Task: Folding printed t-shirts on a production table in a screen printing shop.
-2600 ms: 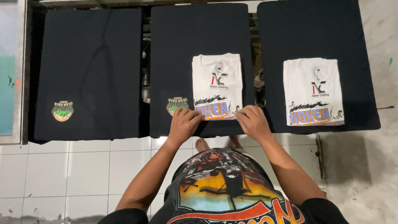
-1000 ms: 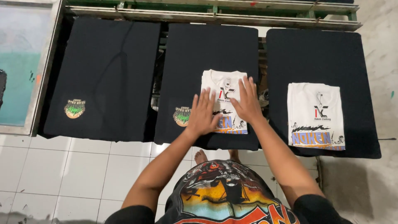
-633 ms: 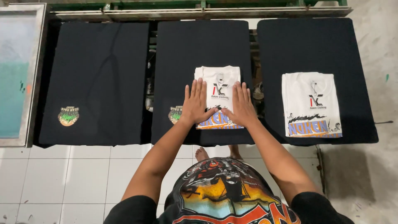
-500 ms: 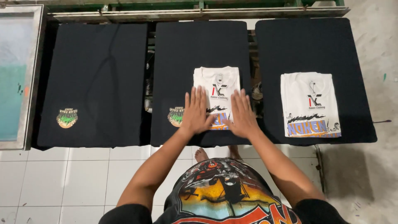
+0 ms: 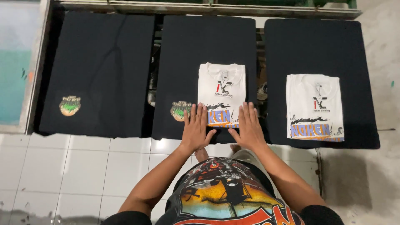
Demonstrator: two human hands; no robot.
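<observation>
Centre of frame: left hand (image 5: 196, 130) and right hand (image 5: 249, 129), both open and flat, press the folded white shirt (image 5: 221, 94) onto the middle black surface (image 5: 208, 46). Probably soft, light, limp; best lifted by its folded edges.

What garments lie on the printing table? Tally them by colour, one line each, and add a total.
Black shirts spread flat: 3 (left, middle, right)
White folded shirts: 2 (one under the left hand and right hand, one on the right black shirt)
Total: 5
</observation>
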